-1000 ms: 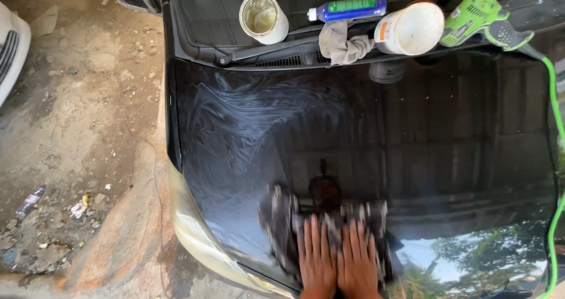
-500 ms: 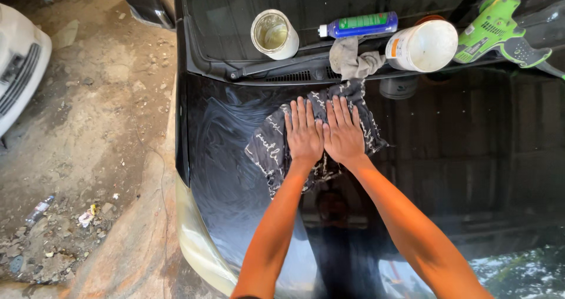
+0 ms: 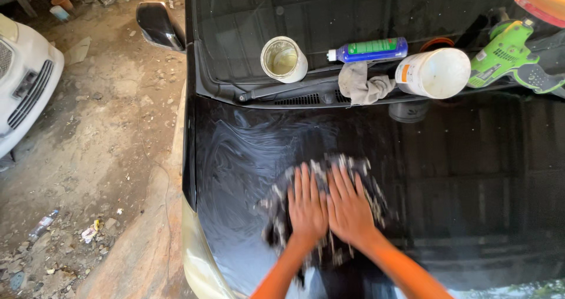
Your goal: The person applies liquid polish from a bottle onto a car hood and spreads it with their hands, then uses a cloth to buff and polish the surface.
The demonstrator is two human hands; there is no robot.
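Note:
My left hand (image 3: 306, 203) and my right hand (image 3: 348, 205) lie flat side by side, fingers spread, pressing a dark patterned cloth (image 3: 276, 211) onto the black car hood (image 3: 459, 175). The cloth is blurred with motion and sits near the middle of the hood. Whitish swirl marks (image 3: 247, 146) cover the hood's left part, beyond and left of my hands.
Along the windscreen base lie an open white tub (image 3: 283, 59), a blue bottle (image 3: 369, 49), a grey rag (image 3: 362, 84), a white tub on its side (image 3: 434, 72) and a green power polisher (image 3: 511, 55). A white car (image 3: 23, 81) stands at left on dirt ground.
Both hands slid the cloth from the front edge of the hood up toward the windscreen, then back toward me to the middle of the hood.

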